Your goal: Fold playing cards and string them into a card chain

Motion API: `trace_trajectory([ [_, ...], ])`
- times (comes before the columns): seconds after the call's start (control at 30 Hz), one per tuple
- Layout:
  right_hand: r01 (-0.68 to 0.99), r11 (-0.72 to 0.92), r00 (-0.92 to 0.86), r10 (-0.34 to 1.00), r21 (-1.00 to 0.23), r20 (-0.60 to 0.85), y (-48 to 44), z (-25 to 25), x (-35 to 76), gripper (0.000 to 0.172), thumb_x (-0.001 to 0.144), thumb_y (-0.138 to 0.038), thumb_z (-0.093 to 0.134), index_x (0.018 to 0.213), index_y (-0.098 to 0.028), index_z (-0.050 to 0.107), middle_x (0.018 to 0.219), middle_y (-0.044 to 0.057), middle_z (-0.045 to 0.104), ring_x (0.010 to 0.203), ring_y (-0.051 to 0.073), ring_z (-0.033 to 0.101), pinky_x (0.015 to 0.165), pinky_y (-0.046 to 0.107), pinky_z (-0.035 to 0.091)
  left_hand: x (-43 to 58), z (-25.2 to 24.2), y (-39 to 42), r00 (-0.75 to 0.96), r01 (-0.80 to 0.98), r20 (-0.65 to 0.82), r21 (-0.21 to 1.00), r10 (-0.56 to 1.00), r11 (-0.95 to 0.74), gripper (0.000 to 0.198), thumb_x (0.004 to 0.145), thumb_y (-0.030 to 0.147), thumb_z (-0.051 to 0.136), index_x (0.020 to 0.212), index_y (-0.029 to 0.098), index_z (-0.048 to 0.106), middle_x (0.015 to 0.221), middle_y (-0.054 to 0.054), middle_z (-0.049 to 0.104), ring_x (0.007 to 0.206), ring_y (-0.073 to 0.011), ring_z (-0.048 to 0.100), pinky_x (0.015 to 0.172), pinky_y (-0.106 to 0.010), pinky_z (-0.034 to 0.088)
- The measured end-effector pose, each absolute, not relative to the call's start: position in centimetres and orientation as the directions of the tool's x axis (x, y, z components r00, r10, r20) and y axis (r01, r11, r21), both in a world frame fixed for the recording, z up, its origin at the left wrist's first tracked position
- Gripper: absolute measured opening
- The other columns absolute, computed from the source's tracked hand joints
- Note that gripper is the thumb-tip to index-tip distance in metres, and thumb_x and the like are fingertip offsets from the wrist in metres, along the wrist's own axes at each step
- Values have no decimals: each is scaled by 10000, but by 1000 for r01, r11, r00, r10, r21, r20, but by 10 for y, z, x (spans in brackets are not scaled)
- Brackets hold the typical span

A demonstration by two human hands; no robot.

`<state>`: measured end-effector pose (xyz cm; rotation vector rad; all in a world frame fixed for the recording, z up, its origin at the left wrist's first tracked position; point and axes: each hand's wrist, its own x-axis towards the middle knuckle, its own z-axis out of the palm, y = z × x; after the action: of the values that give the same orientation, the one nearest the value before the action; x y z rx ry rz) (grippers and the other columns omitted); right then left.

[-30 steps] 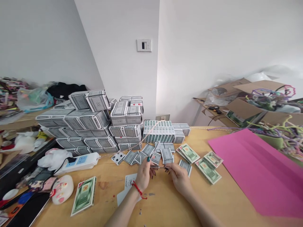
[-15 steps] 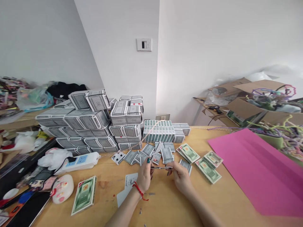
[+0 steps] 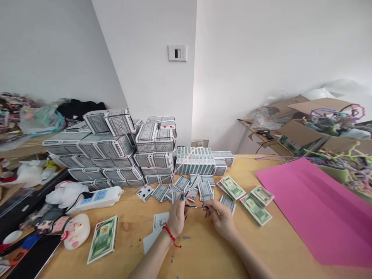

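We note: left hand and right hand pinching thin dark strip at its ends | seems light, bendable; hold ends | loose playing cards just ahead

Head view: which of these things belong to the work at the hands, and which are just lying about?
Work at the hands:
- left hand and right hand, pinching a thin strip, too edge-on to identify
- loose playing cards
- stacked patterned card boxes

Lying about:
- pink sheet
- power strip
- glue gun
- pipe cleaners
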<state>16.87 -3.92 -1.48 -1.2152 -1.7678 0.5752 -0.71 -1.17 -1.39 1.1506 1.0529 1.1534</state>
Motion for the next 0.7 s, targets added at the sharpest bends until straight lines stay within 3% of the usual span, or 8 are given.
trace_trajectory([
  [0.1,533,397,-153,913,-747,377,-45,-12,165,162,828,-256,425,836,-196,575,625,17,615,545,137,567,550,230,445,-5,-13,-12,130,-84,-60,994,990,72,315,808,430,427,866,202,635,655,-22,586,648,-189,523,631,-276,404],
  [0.2,508,369,-162,928,-778,334,-48,-12,160,202,835,-298,424,961,-195,544,608,9,611,522,140,563,534,236,441,-4,-8,-15,170,-16,-76,997,982,80,404,807,489,392,870,179,643,510,-5,532,454,-147,456,504,-267,379],
  [0.33,195,195,-35,981,-961,192,-45,-13,157,254,843,-427,387,848,-191,483,556,-3,583,430,129,535,429,227,419,-3,-3,-18,240,-16,-40,999,970,45,502,824,511,332,1133,166,524,628,-27,609,434,-126,477,458,-246,395],
  [0.47,-31,38,0,999,-999,38,-39,-10,161,323,797,-504,443,691,-203,397,465,-23,564,326,106,480,333,200,336,-4,-6,-16,290,76,-1,997,957,-22,520,855,467,289,1242,139,405,564,-4,577,451,-128,503,441,-226,405],
  [0.7,-108,-50,-88,995,-993,-40,-35,-15,168,375,764,-516,496,606,-195,385,385,-46,507,267,68,388,301,179,253,-11,-5,-11,346,207,123,957,930,-204,359,867,380,337,995,142,573,608,14,544,472,-101,493,495,-214,401],
])
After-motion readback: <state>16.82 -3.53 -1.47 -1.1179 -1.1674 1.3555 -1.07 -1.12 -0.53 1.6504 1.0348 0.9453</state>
